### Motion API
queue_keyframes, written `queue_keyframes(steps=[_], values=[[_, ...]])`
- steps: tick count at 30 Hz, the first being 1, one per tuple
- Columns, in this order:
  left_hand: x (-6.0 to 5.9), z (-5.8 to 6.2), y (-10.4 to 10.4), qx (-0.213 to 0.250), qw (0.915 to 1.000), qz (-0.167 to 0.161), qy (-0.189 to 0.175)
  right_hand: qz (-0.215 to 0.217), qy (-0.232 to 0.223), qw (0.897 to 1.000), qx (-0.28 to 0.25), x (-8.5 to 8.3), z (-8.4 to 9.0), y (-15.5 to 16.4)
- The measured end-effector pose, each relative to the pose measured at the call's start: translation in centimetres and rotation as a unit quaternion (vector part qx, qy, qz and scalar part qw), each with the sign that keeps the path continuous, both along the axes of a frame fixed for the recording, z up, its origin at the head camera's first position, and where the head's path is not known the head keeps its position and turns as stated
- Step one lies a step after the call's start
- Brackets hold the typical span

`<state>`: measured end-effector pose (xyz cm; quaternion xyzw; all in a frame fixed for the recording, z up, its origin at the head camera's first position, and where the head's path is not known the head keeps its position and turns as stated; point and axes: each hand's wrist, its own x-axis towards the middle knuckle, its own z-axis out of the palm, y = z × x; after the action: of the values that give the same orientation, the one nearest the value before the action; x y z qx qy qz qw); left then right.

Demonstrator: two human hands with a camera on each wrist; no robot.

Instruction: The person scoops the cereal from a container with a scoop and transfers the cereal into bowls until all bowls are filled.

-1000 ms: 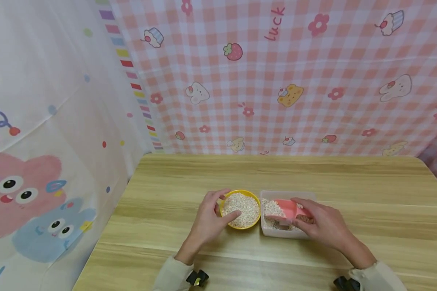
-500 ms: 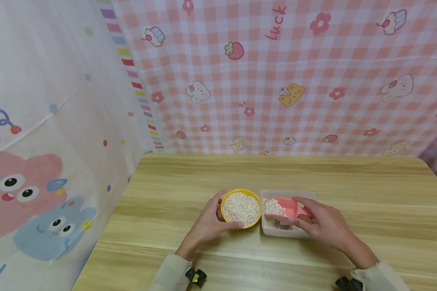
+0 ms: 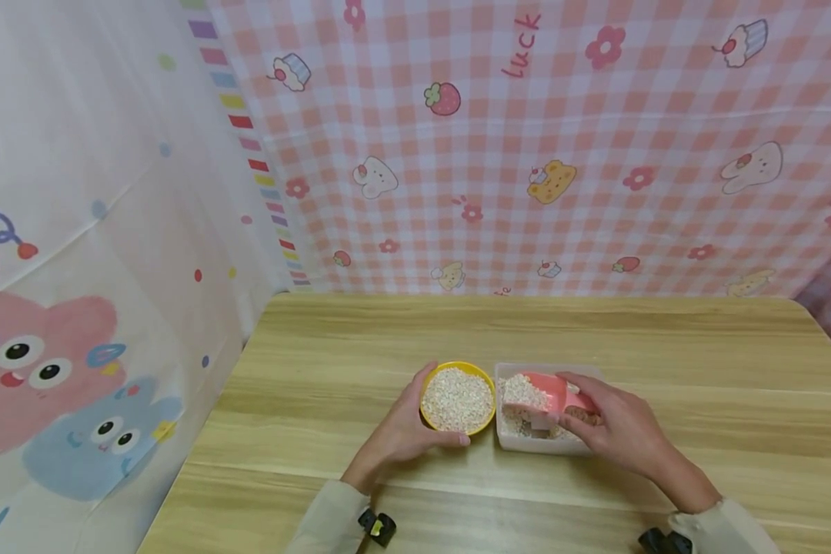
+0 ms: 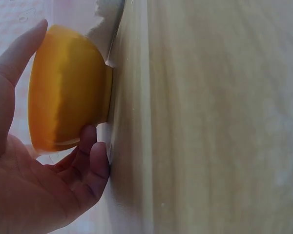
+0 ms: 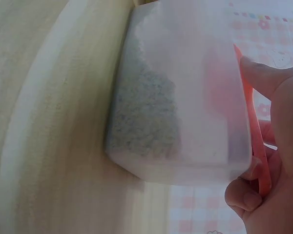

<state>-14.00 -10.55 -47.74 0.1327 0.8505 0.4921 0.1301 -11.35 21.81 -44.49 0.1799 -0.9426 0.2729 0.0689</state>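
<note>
Now the left hand [image 3: 400, 435] curls around the yellow bowl [image 3: 457, 398] of grain; the right hand [image 3: 619, 431] pinches the pink scoop [image 3: 550, 396]. Heaped, the scoop sits in the clear tub [image 3: 526, 442] just beside the bowl.

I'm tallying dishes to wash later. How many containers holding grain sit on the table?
2: a round yellow bowl cupped by the left hand, and a clear rectangular plastic tub directly right of it. None appears hidden.

Home play corner: cartoon-print curtains [image 3: 526, 146], wooden table [image 3: 595, 338].
</note>
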Motion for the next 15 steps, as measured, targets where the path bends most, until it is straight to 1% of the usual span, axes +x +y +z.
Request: queue_keyframes(steps=[1,3,6,10,15], values=[[0.0,0.0,0.0,0.003,1.0000,0.000,0.000,-0.001,-0.007,1.000,-0.002,0.0,0.2,0.0],[0.0,-0.2,-0.1,0.005,1.0000,0.000,0.000,-0.002,-0.005,1.000,-0.003,0.0,0.6,0.0],[0.0,-0.3,-0.1,0.005,1.0000,0.002,-0.002,0.003,0.010,1.000,-0.003,-0.1,1.3,0.1],[0.0,-0.3,-0.1,0.006,1.0000,0.002,-0.006,0.013,0.042,0.999,0.009,-0.3,2.0,0.2],[-0.1,-0.3,0.0,0.008,0.9999,0.000,-0.009,0.018,0.056,0.998,0.021,-0.4,3.0,-0.1]])
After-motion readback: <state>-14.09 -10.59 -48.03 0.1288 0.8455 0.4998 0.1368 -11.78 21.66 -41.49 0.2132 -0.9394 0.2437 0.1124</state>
